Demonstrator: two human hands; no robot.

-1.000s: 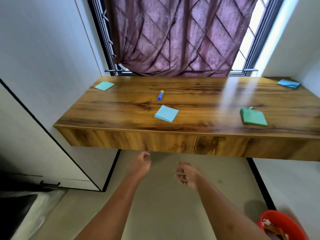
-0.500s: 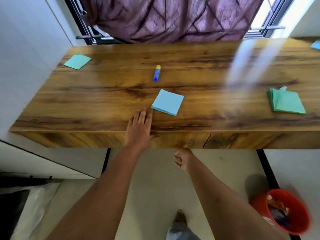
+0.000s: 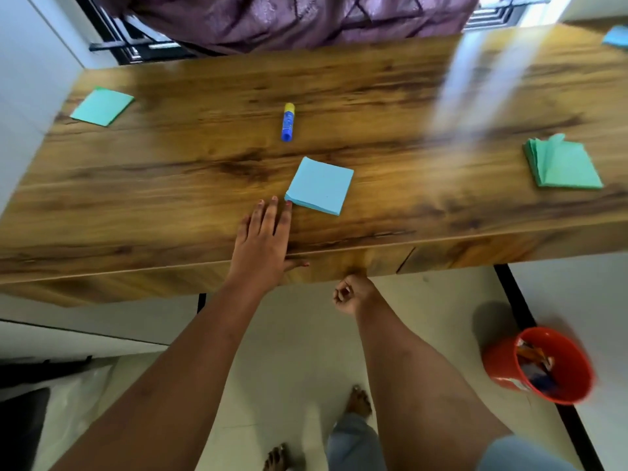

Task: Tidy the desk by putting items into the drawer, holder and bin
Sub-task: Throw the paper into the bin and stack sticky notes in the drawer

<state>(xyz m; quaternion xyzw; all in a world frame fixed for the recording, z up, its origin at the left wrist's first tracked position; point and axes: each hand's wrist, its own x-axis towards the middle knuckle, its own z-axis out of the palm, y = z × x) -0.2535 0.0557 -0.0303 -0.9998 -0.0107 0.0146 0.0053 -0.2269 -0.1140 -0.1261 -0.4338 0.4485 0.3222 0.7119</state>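
My left hand [image 3: 263, 237] lies flat on the wooden desk [image 3: 170, 185] near its front edge, fingers straight, one fingertip touching the corner of a light blue pad of sticky notes [image 3: 320, 185]. My right hand [image 3: 353, 294] is curled under the desk's front edge, at the drawer front [image 3: 356, 266]; what it grips is hidden. A blue glue stick with a yellow cap [image 3: 288, 122] lies behind the pad. A green pad [image 3: 562, 163] lies at the right, a teal sheet [image 3: 102, 106] at the far left, another blue pad [image 3: 616, 36] at the far right corner.
A red bin [image 3: 540, 363] with scraps inside stands on the floor at the right. A purple curtain [image 3: 289, 15] hangs behind the desk. White cabinets flank the desk on the left. My bare feet stand on the tiled floor below.
My view has come closer to the desk. My left hand slid forward on the top until a fingertip met the blue pad. My right hand rose to the desk's underside and curled.
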